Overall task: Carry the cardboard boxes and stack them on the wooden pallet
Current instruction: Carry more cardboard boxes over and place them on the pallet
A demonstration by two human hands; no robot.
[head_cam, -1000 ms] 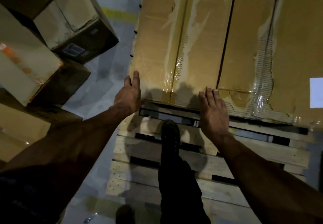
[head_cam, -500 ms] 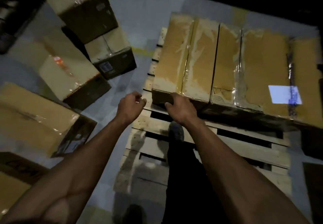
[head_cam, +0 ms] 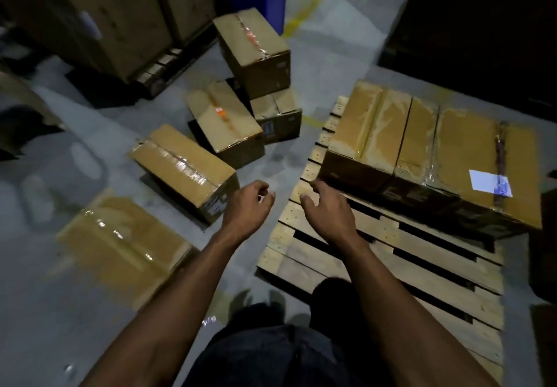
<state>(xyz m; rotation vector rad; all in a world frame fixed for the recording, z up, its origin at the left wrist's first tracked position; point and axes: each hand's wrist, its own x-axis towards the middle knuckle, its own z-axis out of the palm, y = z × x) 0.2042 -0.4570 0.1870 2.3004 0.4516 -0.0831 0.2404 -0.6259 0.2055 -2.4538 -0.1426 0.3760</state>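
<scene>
Hovering empty over the pallet's near-left corner: left hand (head_cam: 251, 204) and right hand (head_cam: 327, 210), fingers loosely curled, gripping nothing. Resting on the wooden pallet (head_cam: 391, 266) along its far edge: two cardboard boxes, left box (head_cam: 366, 136) and labelled box (head_cam: 470, 160), touching side by side. Lying on the floor (head_cam: 331, 64) left of the pallet: five loose boxes (head_cam: 184, 166) (nearest one blurred).

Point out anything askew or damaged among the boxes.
The floor boxes lie scattered at odd angles, one box perched crooked atop another. The tape on the pallet boxes looks wrinkled and peeling.
</scene>
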